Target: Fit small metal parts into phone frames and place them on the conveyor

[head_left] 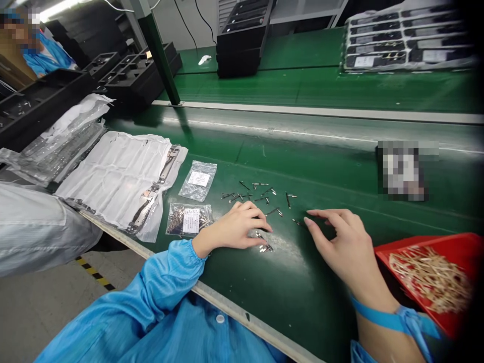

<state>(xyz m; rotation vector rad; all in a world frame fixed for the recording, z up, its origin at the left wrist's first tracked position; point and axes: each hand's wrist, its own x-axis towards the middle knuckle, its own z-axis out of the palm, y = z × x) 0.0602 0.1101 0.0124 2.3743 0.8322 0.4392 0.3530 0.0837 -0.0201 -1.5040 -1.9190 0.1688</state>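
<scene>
My left hand rests low over the green table, fingers loosely bent and thumb apart from them. A small pile of shiny metal parts lies by its thumb tip. Beyond its fingers are several thin dark parts with metal ends, scattered on the surface. To the right hovers my right hand, thumb and index finger parted with nothing visible between them. One small dark part lies just left of its thumb tip; whether they touch I cannot tell.
Left of the parts are a labelled bag of small metal pieces and a clear labelled bag. White-wrapped parts lie farther left. A red scoop tray holds pale thin pieces. Black trays stand behind; a co-worker is far left.
</scene>
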